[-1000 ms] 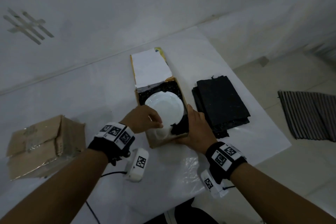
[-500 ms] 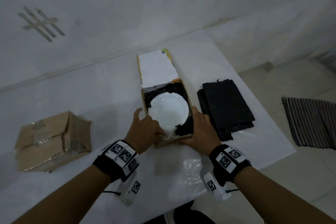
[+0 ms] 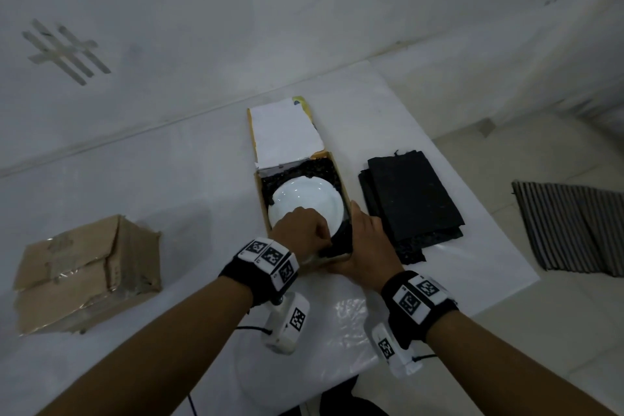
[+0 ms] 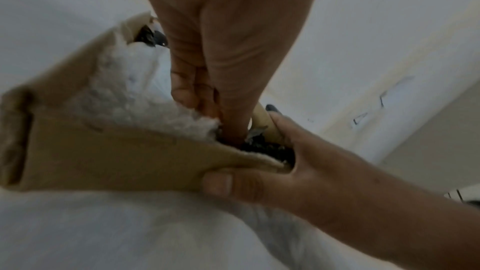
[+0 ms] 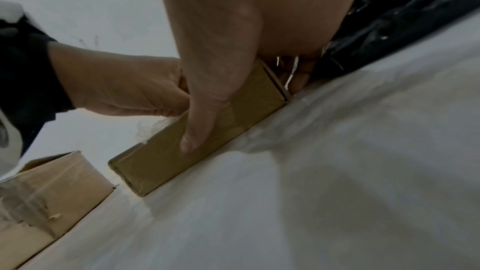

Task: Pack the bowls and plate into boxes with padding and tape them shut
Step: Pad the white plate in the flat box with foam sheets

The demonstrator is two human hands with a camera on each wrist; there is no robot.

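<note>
A white plate (image 3: 305, 203) lies on black padding (image 3: 297, 169) inside an open flat cardboard box (image 3: 259, 199) at the table's middle. My left hand (image 3: 326, 240) reaches over the plate's near rim. Its bunched fingertips (image 4: 228, 130) dig into the black padding (image 4: 270, 149) at the box's near right corner. My right hand (image 3: 358, 243) grips that corner of the box (image 5: 161, 161), its thumb flat on the front wall and its fingers (image 5: 298, 81) round the right wall. The plate's near part is hidden by my left hand.
The box's white-lined lid (image 3: 287, 135) lies open toward the wall. A stack of black padding sheets (image 3: 412, 203) sits right of the box. A taped cardboard box (image 3: 87, 267) stands at the left. A striped mat (image 3: 574, 226) lies on the floor beyond the table's right edge.
My left hand has moved from the box's near left wall across the plate's near rim to the near right corner. The right hand has kept its hold on the box.
</note>
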